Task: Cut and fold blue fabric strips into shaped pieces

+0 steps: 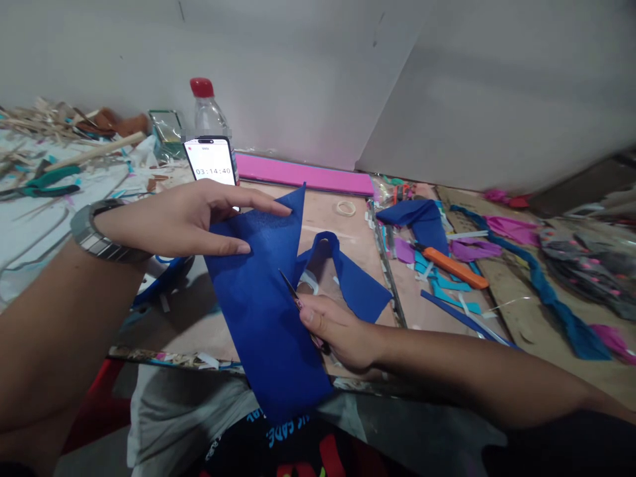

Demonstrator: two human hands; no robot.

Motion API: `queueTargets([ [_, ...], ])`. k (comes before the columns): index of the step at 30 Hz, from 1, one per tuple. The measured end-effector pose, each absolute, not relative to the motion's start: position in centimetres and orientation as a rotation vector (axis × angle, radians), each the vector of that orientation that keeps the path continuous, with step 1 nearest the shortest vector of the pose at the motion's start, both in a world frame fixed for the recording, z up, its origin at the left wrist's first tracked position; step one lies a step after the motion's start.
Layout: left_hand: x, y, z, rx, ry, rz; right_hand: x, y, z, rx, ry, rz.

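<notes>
Closest thing is a black shirt (308, 444) with blue lettering, right under the lower end of the blue sheet (268, 305), which hangs over the table's (358, 222) near edge. Right hand (342, 331) has its fingers wrapped around small scissors (294, 295), tips pointing up and left over the sheet. Left hand (183, 215) has hold of the sheet's upper part, thumb and index spread wide on top; can't tell how the other fingers sit, they're mostly hidden. There's a metal watch (106, 232) on that wrist.

Just beyond the right hand, a folded blue strip (360, 285) lies on the table. Off to the right there's an orange cutter (454, 267) on teal scraps (450, 286). Further back I see a pale rubber band (346, 209), then a long pink strip (308, 175). Left of that, a phone (211, 161) reading 03:14:40 stands against a red-capped bottle (209, 114), with the wall (298, 73) behind.
</notes>
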State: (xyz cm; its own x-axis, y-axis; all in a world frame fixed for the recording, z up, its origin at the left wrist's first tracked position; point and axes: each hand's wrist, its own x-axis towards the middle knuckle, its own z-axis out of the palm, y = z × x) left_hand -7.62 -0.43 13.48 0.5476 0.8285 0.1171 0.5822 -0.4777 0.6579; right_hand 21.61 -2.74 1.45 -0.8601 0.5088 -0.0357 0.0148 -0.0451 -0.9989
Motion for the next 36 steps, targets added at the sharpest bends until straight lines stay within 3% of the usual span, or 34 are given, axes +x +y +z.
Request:
queueTargets([
  [36, -7.35, -0.31, 13.28, 2.240, 1.036, 0.530, 21.45, -3.06, 2.14, -0.683, -1.896, 1.980],
])
